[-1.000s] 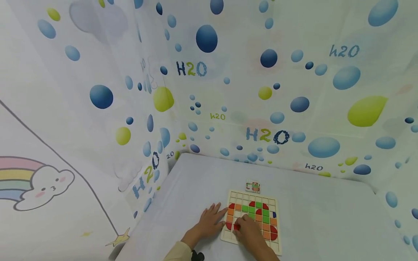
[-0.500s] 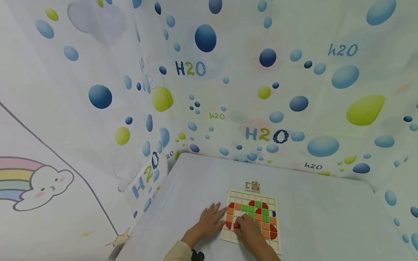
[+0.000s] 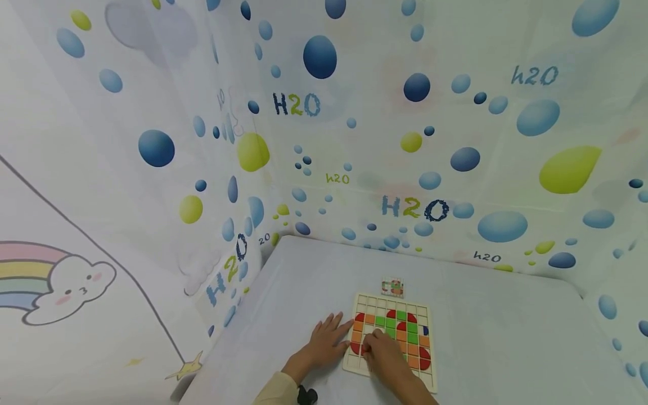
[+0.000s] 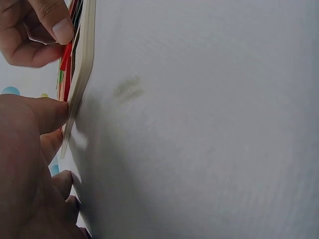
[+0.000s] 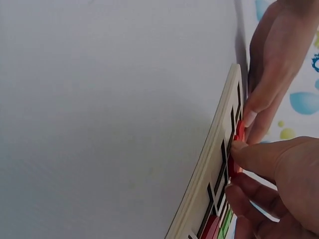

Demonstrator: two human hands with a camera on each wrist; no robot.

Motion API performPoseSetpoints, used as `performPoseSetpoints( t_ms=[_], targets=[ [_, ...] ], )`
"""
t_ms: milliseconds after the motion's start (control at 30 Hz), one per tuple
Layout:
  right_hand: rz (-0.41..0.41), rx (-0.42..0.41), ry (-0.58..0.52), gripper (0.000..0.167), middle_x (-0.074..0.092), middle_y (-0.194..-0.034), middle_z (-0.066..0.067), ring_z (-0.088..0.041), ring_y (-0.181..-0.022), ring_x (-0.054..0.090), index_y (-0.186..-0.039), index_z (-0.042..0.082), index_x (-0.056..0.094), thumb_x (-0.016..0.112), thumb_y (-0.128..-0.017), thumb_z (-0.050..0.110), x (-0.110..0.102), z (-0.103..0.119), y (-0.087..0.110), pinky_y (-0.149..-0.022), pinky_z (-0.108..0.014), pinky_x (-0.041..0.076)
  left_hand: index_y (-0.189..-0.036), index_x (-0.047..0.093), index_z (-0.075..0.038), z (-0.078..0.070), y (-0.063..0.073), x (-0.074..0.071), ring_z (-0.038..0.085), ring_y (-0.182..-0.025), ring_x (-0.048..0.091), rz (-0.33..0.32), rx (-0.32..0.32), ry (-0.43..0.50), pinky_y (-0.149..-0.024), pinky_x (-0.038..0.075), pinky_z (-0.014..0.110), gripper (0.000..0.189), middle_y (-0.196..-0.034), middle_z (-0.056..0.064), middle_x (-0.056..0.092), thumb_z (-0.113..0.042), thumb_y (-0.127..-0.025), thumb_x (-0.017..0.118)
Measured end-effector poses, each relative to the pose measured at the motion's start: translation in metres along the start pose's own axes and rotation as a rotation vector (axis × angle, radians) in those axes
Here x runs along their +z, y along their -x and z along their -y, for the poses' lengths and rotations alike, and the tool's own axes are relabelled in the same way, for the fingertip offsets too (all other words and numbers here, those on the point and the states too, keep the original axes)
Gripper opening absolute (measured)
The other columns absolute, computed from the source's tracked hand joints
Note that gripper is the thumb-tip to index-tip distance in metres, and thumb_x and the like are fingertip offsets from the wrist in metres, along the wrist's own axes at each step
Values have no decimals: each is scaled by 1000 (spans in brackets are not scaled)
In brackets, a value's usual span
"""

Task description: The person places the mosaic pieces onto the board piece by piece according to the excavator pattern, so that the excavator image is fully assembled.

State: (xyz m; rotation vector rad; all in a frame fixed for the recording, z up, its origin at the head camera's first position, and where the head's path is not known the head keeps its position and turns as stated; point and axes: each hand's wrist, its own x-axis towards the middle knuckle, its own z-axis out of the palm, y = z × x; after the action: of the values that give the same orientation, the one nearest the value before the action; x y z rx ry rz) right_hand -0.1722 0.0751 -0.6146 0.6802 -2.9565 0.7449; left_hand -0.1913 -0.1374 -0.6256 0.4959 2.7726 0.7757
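Observation:
A cream grid board [image 3: 368,309] lies on the white table, its cells partly filled with red, orange and green tiles. My left hand [image 3: 325,342] rests at the board's left edge with its fingers spread; the thumb and a finger touch that edge in the left wrist view. Over the lower left cells, my right hand [image 3: 387,357] pinches a red tile [image 5: 233,163] between thumb and fingers, right at the board's surface. Beside it sits another red tile [image 3: 356,347] with a rounded side. My right hand hides some of the middle cells.
A small pattern card [image 3: 392,287] lies just beyond the board's far edge. One dark blue tile [image 3: 426,331] is at the board's right side. A black object [image 3: 307,395] shows near my left wrist. Behind the table [image 3: 506,326] hangs a patterned wall sheet [image 3: 374,157].
The red tile under my right fingers shows less in the head view than a second ago. My left hand stays in place at the board's edge.

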Motion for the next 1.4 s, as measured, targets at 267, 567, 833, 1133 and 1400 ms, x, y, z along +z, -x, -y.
performPoseSetpoints(
  t_ms=[267,567,833,1133,1400],
  targets=[
    [61,2,2,13,62,-90,9,-10,-79,48,-99,17,73,84,-91,15,0,0,-5,-73,-33,50,-163,44,-28,3,-3,3,39,-161,24,-2,-8,-23,-126,20,67,59,-173,11,31,-38,-107,59],
    [44,21,15,20,57,-86,11,-10,-77,45,-98,19,72,86,-89,30,8,-1,-5,-70,-30,45,-162,44,-28,2,-1,1,39,-161,24,-4,4,-19,-126,20,67,58,-173,12,32,-39,-107,59],
    [-14,30,51,19,54,-82,11,-10,-75,43,-92,21,70,87,-89,29,10,3,-6,-67,-30,41,-162,44,-26,4,-2,2,43,-160,23,-12,26,1,-125,19,71,57,-172,16,32,-39,-108,57],
    [-34,25,27,14,58,-90,10,-9,-78,46,-89,22,70,84,-91,21,7,5,1,-70,-32,44,-161,47,-26,1,-1,1,42,-159,28,-13,12,-26,-124,23,70,57,-171,14,35,-37,-107,60],
    [16,-32,-2,15,60,-93,9,-10,-82,53,-94,19,72,80,-92,7,0,2,1,-78,-38,54,-161,47,-25,1,0,0,42,-158,28,-17,12,-41,-124,24,69,56,-171,14,35,-36,-107,60]
  ],
)
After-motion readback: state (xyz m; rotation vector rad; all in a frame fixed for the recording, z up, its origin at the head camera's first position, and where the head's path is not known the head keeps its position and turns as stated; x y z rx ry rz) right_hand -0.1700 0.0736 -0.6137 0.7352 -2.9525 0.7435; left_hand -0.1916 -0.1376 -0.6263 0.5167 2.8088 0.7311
